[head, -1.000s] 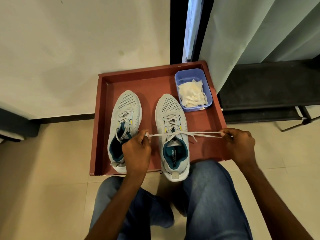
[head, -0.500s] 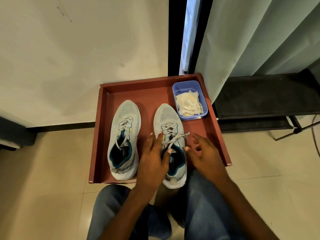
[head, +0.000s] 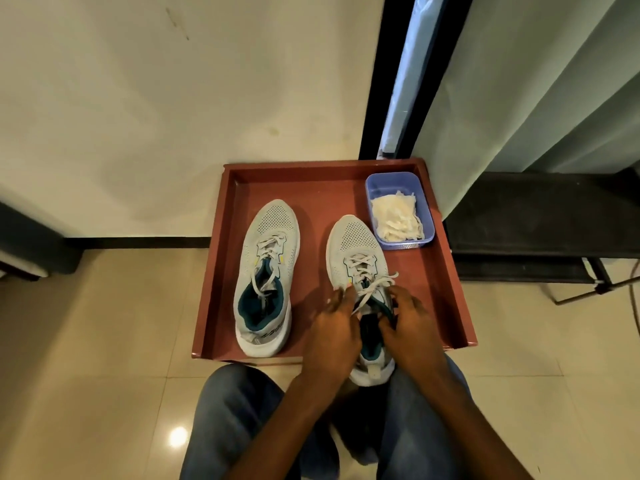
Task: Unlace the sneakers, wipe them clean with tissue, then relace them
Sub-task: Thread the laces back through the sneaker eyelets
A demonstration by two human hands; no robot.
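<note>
Nearest, both hands worked at the right sneaker (head: 360, 258) in the red tray (head: 221, 271): left hand (head: 334, 327) pinched a lace end (head: 367, 294); right hand (head: 405, 317) curled at the collar, its grip unclear. The laces looked soft and limp, best taken by their tips. Beyond lay the left sneaker (head: 266, 271), then the tissue (head: 396, 216)

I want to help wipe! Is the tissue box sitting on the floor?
No, the blue tissue box sits inside the red tray, in its far right corner beside the right sneaker.
</note>
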